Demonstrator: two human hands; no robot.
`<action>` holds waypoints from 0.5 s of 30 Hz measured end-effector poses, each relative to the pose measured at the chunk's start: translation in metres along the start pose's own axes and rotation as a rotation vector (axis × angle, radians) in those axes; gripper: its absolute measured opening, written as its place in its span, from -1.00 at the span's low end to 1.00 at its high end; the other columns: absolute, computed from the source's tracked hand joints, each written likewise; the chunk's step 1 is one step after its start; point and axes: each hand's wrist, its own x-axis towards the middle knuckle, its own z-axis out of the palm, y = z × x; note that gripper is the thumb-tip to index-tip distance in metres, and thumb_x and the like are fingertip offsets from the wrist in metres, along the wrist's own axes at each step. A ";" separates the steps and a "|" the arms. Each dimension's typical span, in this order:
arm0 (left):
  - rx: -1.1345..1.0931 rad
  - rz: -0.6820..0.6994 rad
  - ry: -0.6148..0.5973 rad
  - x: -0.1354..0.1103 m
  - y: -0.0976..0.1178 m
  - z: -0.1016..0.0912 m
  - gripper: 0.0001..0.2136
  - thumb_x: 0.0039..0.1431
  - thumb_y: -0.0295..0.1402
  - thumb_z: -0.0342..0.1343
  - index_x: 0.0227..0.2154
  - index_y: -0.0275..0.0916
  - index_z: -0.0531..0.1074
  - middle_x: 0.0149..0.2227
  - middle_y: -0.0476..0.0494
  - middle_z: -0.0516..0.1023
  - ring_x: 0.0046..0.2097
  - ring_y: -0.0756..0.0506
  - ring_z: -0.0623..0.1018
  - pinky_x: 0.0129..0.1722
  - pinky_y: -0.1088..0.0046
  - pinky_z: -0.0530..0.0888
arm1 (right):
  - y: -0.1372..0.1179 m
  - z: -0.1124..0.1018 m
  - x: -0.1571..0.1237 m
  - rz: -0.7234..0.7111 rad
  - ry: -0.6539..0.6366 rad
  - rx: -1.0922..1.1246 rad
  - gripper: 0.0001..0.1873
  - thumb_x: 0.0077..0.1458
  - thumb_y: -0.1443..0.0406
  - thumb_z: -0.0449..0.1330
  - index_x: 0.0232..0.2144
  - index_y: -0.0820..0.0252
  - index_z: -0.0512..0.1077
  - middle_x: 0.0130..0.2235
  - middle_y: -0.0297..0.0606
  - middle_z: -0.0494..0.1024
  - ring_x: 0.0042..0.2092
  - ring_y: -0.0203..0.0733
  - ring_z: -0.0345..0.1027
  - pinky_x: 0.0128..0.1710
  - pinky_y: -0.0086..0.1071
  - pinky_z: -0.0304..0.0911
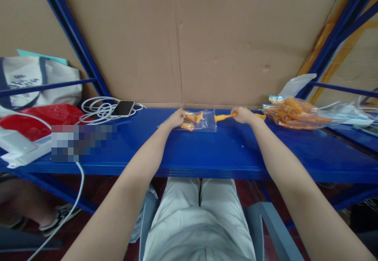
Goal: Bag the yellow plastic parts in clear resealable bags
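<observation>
- Right grip (pixel 243 115): fingers closed, pinching the loose piece (pixel 226 117), an orange twisted length whose near end sits just beside the small bag's right edge; a bit of orange also shows beyond the wrist, and I cannot tell if it is the same piece.
- Left grip (pixel 177 118): fingers pressed together on the left end of the small bag (pixel 209 125), which lies flat on the counter (pixel 206 150).
- Progress, as I judge it: partway. Some orange pieces (pixel 190 116) are inside the small bag; the loose piece is outside it, not yet in.
- Left over: the large bag (pixel 295 115), right of the hands, holds many more orange pieces.
- Counts: one small bag; about three pieces visible in it, though the left hand may hide others; one loose piece, probably; one large bag, its heap too jumbled to count.
- Farther left: one phone (pixel 123 109), one red bag (pixel 53 115), one tote (pixel 62 77).
</observation>
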 end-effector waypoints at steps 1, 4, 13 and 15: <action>0.002 -0.006 -0.003 0.000 0.001 0.000 -0.82 -0.08 -0.60 -0.04 -0.51 -0.18 0.36 -0.10 -0.16 0.58 0.20 -0.19 0.41 0.25 0.23 0.29 | -0.001 -0.003 -0.001 -0.006 0.033 0.014 -0.57 0.06 0.52 0.07 -0.05 0.25 0.53 -0.07 -0.05 0.61 -0.03 -0.07 0.48 -0.04 -0.37 0.30; 0.008 -0.024 -0.016 -0.001 0.002 0.000 -0.82 -0.07 -0.60 -0.05 -0.51 -0.19 0.36 -0.12 -0.15 0.58 0.12 -0.18 0.48 0.22 0.25 0.33 | -0.004 -0.013 -0.002 0.013 0.136 0.041 -0.57 0.07 0.53 0.05 -0.04 0.28 0.51 -0.09 0.00 0.61 -0.06 -0.04 0.49 -0.08 -0.35 0.31; 0.002 -0.043 -0.002 -0.002 0.008 -0.001 -0.80 -0.10 -0.64 -0.05 -0.54 -0.19 0.33 -0.17 -0.13 0.57 0.08 -0.17 0.49 0.19 0.27 0.35 | -0.016 -0.020 -0.008 -0.229 0.194 0.181 -0.66 0.03 0.48 0.10 -0.17 0.21 0.55 -0.18 -0.17 0.64 -0.15 -0.15 0.49 -0.11 -0.40 0.30; 0.006 -0.058 -0.011 -0.004 0.011 -0.003 -0.80 -0.10 -0.64 -0.04 -0.53 -0.20 0.34 -0.17 -0.13 0.57 0.05 -0.17 0.50 0.15 0.28 0.38 | -0.023 -0.020 -0.010 -0.269 0.154 0.177 -0.67 0.02 0.47 0.11 -0.19 0.20 0.56 -0.19 -0.19 0.64 -0.16 -0.15 0.49 -0.12 -0.39 0.30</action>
